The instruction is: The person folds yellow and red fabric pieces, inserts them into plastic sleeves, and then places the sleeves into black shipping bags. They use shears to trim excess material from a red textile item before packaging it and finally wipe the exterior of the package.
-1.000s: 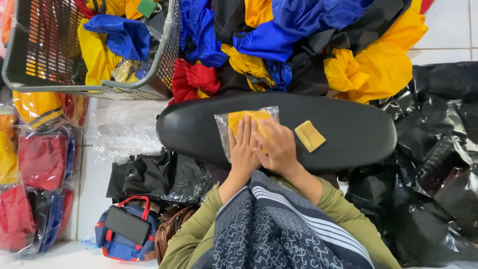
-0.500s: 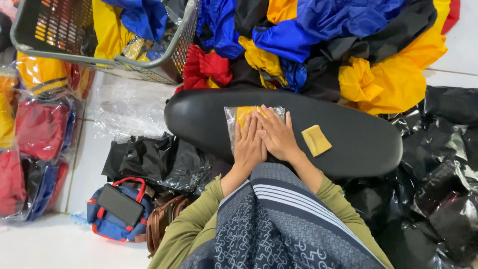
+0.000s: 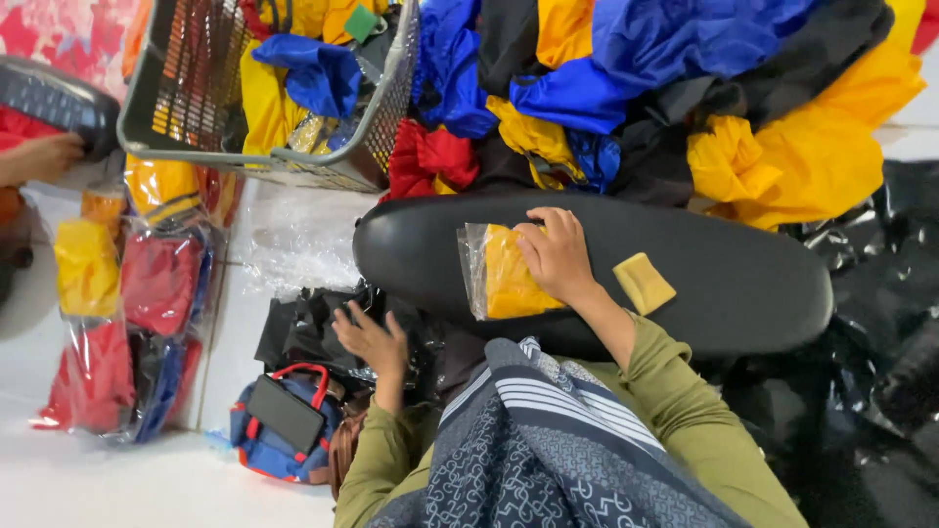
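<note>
I see a yellow packet [image 3: 504, 274] in clear plastic on the glossy black board [image 3: 724, 284], with a mustard-yellow pad [image 3: 643, 283] beside it. Past the board, the cloth heap [image 3: 626, 88] is blue, yellow, black and red. My sleeves [image 3: 685, 391] are olive green; my scarf [image 3: 548, 450] is navy, white-striped and patterned. The basket [image 3: 274, 147] is grey.

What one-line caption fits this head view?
Right hand presses a bagged yellow garment on a black oval board; left hand reaches into black plastic bags.
</note>
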